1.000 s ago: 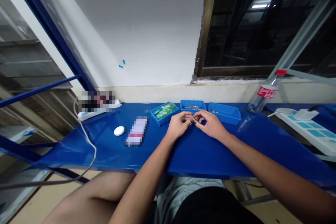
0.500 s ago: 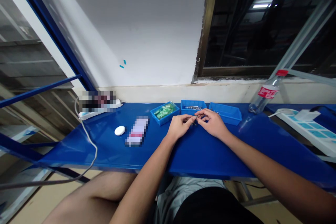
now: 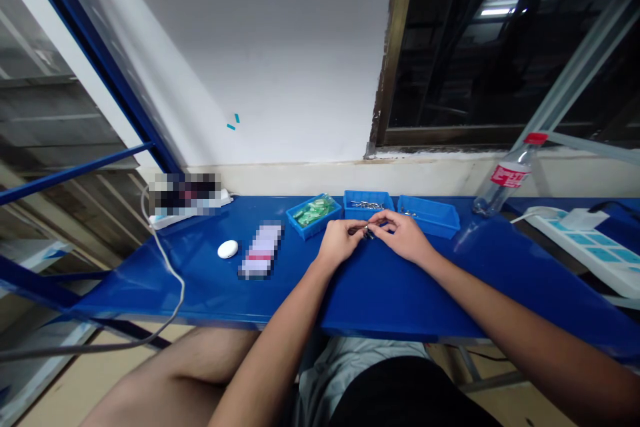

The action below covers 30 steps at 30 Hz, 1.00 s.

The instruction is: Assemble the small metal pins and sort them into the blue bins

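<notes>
My left hand (image 3: 342, 240) and my right hand (image 3: 401, 235) meet over the table, their fingertips pinched together around small shiny metal parts (image 3: 369, 234). Their exact kind is too small to make out, and the fingers partly cover them. Just beyond the hands stands a blue bin (image 3: 356, 195) holding several thin metal pieces (image 3: 367, 205). To its left, a tilted blue bin (image 3: 303, 232) contains green plastic-looking packets (image 3: 314, 211). Behind my right hand, another blue bin (image 3: 435, 217) shows a few small metal bits at its left end.
On the blue table (image 3: 240, 303) lie a blurred-out phone-like object (image 3: 263, 250) and a white rounded case (image 3: 228, 249). A clear bottle (image 3: 505, 180) with a red cap stands right, near a white power strip (image 3: 595, 247). A cable (image 3: 175, 273) hangs over the left edge.
The fingertips of my right hand have shifted slightly left, closer to my left fingers. More of the metal between them now shows. The bins have not moved.
</notes>
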Available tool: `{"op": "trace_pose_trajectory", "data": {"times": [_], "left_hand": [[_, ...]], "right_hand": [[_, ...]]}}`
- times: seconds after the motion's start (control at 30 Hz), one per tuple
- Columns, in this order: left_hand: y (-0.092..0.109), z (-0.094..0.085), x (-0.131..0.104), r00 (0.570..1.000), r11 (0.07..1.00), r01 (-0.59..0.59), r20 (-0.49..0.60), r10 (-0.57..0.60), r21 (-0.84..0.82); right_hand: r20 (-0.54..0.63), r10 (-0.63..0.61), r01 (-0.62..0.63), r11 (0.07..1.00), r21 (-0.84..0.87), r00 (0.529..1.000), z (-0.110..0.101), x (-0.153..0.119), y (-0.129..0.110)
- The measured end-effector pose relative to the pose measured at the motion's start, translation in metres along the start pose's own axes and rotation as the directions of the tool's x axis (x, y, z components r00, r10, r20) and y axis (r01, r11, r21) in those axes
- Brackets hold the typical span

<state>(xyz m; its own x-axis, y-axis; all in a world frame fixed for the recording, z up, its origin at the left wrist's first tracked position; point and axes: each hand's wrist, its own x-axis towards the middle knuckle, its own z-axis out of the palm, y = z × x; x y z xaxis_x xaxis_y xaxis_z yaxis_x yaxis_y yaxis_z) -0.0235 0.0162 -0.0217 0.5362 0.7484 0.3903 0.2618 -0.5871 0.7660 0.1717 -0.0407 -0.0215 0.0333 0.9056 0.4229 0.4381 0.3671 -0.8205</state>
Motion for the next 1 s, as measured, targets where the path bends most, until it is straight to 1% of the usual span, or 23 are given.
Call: {"op": "trace_pose_trajectory", "data": {"times": [0.07, 0.17, 0.3, 0.37, 0.47, 0.57, 0.67, 0.77, 0.9, 1.0], "left_hand": [[-0.001, 0.0, 0.0, 1.0, 1.0, -0.018, -0.002, 0.018, 0.017], [0.001, 0.001, 0.0, 1.0, 1.0, -0.015, -0.022, 0.015, 0.013], [0.003, 0.001, 0.001, 0.998, 0.998, -0.01, -0.054, 0.007, -0.063], [0.004, 0.002, 0.002, 0.998, 0.995, -0.013, -0.062, 0.008, -0.095], [0.004, 0.002, 0.002, 0.997, 0.994, -0.012, -0.074, 0.004, -0.112], [0.007, 0.0, 0.0, 0.997, 0.997, -0.002, -0.076, -0.004, -0.072], [0.012, -0.003, -0.002, 1.0, 1.0, -0.002, -0.021, 0.003, 0.008], [0.016, -0.005, -0.003, 1.0, 0.999, 0.006, 0.02, -0.007, 0.046], [0.014, -0.005, -0.002, 1.0, 1.0, 0.019, 0.02, -0.019, -0.024], [0.007, -0.002, 0.0, 0.999, 0.993, 0.046, 0.014, -0.044, -0.108]], "right_hand": [[-0.001, 0.014, -0.014, 1.0, 0.003, 1.0, 0.0, 0.0, 0.002], [0.005, 0.025, -0.025, 1.0, 0.005, 1.0, 0.001, 0.0, 0.008], [0.028, 0.057, -0.057, 0.998, 0.002, 0.998, 0.003, 0.001, 0.016], [0.033, 0.052, -0.053, 0.999, 0.011, 0.998, 0.004, 0.001, 0.018], [0.024, 0.006, -0.007, 1.0, 0.018, 1.0, 0.003, 0.001, 0.016], [0.01, -0.036, 0.036, 0.999, -0.039, 0.999, 0.001, 0.001, 0.013], [-0.004, -0.08, 0.079, 0.989, -0.125, 0.997, -0.001, 0.001, 0.008], [0.018, -0.118, 0.119, 0.984, -0.13, 0.993, -0.001, 0.001, 0.005], [0.057, -0.163, 0.169, 0.977, -0.126, 0.985, -0.001, 0.0, 0.003], [0.065, -0.162, 0.17, 0.974, -0.152, 0.985, -0.001, 0.0, 0.004]]}}
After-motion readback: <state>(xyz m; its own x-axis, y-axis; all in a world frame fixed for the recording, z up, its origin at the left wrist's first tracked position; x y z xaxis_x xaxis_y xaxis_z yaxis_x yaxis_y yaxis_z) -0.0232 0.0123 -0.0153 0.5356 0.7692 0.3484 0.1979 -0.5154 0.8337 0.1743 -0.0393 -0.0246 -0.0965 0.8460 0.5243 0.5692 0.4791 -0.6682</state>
